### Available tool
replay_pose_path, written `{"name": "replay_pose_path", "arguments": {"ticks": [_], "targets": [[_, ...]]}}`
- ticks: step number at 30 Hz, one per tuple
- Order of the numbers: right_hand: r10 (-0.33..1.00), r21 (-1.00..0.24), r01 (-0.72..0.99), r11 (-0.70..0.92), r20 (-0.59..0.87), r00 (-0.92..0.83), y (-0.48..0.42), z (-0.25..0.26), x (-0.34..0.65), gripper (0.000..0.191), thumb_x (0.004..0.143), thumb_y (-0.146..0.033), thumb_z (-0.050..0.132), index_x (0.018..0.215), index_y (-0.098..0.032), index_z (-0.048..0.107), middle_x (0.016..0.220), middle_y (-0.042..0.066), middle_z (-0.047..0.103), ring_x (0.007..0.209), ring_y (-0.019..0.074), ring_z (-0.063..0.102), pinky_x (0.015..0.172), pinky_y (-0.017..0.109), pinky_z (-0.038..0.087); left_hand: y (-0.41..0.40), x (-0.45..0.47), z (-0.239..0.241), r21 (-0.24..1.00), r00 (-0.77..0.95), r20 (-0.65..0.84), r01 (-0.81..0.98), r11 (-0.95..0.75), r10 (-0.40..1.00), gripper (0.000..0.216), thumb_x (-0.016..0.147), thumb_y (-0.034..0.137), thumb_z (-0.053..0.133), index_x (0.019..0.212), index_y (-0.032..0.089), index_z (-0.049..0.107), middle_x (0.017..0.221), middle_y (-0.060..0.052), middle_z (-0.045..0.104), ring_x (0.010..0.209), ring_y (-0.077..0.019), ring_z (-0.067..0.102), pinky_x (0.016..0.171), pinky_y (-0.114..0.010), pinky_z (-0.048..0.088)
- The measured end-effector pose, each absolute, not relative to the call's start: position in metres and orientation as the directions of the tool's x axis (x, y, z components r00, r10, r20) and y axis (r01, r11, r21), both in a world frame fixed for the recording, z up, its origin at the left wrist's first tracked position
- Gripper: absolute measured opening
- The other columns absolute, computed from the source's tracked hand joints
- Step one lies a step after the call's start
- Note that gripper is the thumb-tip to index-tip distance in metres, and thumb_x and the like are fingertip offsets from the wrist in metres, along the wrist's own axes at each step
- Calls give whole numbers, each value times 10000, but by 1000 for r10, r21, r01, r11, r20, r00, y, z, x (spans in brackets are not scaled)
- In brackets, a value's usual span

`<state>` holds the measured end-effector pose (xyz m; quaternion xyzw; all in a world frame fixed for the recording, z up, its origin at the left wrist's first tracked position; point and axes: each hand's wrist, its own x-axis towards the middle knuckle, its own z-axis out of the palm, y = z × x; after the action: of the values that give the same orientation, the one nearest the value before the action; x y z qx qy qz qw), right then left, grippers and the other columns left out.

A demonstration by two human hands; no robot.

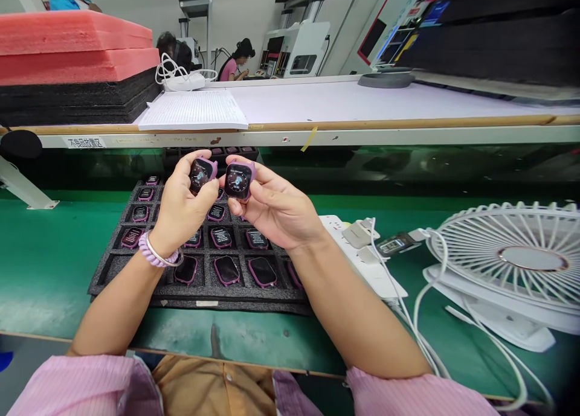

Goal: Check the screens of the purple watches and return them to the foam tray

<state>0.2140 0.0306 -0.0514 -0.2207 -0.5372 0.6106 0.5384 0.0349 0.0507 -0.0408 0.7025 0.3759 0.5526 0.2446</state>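
My left hand (183,208) is closed on a purple-rimmed smartwatch body (200,174) whose lit screen shows a watch face. Right beside it, my right hand (276,204) grips a second smartwatch body (238,180), also lit and facing me. Both are held up above a dark grey foam tray (111,265) on the bench. More purple watch bodies lie in the tray's compartments, such as one with a dark screen (226,270) and one showing lines of text (221,237). My hands and forearms hide part of the tray.
To the right are a white power strip (335,226) with chargers, loose white cables (419,307) and a white fan (507,253). A shelf (294,105) above holds printed sheets (194,109), pink foam (77,48) and black foam stacks. Two people sit beyond the shelf.
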Motion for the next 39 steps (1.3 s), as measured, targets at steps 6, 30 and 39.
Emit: {"name": "replay_pose_path", "arguments": {"ticks": [6,30,39], "targets": [[895,-884,-445,140,305,-324,31,-51,213,426,891,-314,805,1282,-249,650,1137,45,684,766,162,598,726,311,575,52,38,-42,832,121,526,129,-539,842,442,826,291,675,1242,172,588,1098,-69,676,930,-180,673,870,-305,569],[882,-878,-467,105,300,-365,31,-50,214,436,873,-271,784,1289,-244,656,1106,37,653,750,158,578,744,314,561,52,37,-41,833,130,526,121,-540,841,429,813,285,686,1218,171,603,1072,-54,666,913,-160,635,842,-282,545],[886,-871,-480,108,303,-351,29,-50,212,408,868,-256,792,1258,-247,674,1081,32,656,740,154,565,709,295,550,52,36,-41,834,146,514,144,-532,845,417,824,254,675,1226,164,610,1122,-71,696,974,-184,666,897,-315,558]]}}
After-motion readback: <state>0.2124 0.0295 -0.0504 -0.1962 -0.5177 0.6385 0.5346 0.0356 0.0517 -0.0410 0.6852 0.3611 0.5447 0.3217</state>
